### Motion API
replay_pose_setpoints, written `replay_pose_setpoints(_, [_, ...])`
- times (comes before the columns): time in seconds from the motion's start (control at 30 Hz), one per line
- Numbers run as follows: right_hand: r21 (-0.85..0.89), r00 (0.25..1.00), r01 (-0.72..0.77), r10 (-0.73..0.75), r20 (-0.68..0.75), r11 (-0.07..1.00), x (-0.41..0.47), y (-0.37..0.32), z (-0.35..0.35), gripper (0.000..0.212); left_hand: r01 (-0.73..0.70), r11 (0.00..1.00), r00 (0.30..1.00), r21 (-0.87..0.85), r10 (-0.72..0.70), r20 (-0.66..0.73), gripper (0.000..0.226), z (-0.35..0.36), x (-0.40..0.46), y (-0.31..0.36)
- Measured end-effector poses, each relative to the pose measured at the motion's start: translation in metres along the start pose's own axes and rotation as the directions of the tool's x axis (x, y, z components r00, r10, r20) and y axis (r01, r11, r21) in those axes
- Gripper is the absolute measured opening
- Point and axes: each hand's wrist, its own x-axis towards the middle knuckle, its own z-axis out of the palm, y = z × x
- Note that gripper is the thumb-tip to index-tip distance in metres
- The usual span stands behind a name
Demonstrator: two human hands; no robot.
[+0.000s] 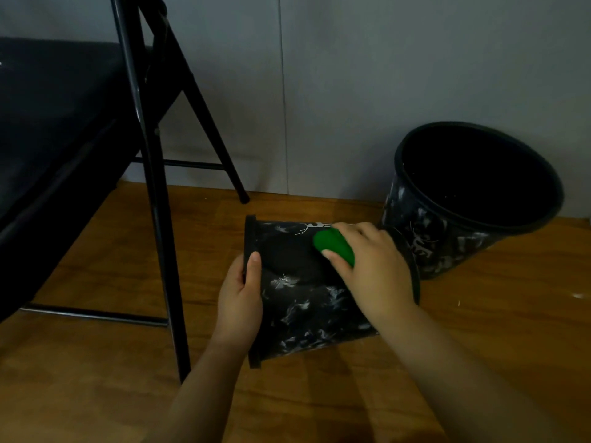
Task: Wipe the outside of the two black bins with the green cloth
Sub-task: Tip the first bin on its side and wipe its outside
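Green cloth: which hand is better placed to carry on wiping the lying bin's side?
Right. The right hand already grips the green cloth against the lying bin; the left hand grips its rim, steadying it.

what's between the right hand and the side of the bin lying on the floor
The green cloth: in the head view the right hand presses it against the wall of the tipped bin.

One black bin (307, 302) lay on its side at six o'clock, the green cloth (334, 246) bunched against it. The other bin (447, 225) stood tilted at three o'clock.
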Motion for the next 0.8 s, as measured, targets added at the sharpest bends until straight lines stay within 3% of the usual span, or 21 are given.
replay_pose_setpoints(0.13, [-0.075,0.970,-0.242,0.238,-0.060,0.967,0.014,0.020,-0.004,0.049,-0.005,1.000,1.000,0.019,0.005,-0.003,0.023,0.001,-0.001,0.000])
replay_pose_setpoints(0.17, [-0.092,0.969,-0.245,0.239,-0.066,0.965,0.014,0.019,-0.005,0.049,-0.001,1.000,1.000,0.018,0.002,-0.007,0.022,0.001,-0.001,-0.001])
replay_pose_setpoints(0.3, [-0.008,1.000,0.004,-0.003,0.020,1.000,0.009,-0.004,0.000,0.049,0.017,1.000,1.000,0.006,-0.017,-0.007,0.022,0.000,-0.001,-0.003])
replay_pose_setpoints(0.33, [-0.006,1.000,-0.002,0.003,0.016,1.000,0.010,-0.001,0.000,0.048,0.014,1.000,1.000,0.004,-0.014,-0.006,0.022,0.000,-0.001,-0.003])
replay_pose_setpoints(0.5, [-0.071,0.943,-0.325,0.318,-0.096,0.943,0.006,0.042,-0.002,0.050,-0.001,1.000,1.000,0.019,0.001,-0.009,0.025,0.000,-0.001,-0.004])
replay_pose_setpoints(0.67, [-0.023,0.996,-0.068,0.067,-0.062,0.997,-0.012,0.016,0.006,0.049,0.006,1.000,1.000,0.011,-0.006,0.000,0.025,-0.001,0.001,0.001])
replay_pose_setpoints(0.7, [-0.043,0.996,-0.071,0.069,-0.065,0.997,-0.012,0.021,0.006,0.049,0.001,1.000,1.000,0.014,-0.001,0.003,0.025,-0.001,0.002,0.001])
replay_pose_setpoints(0.8, [-0.056,0.949,-0.293,0.283,-0.138,0.955,-0.006,0.050,0.000,0.050,-0.012,1.000,1.000,0.029,0.012,0.000,0.025,0.000,0.003,0.002])
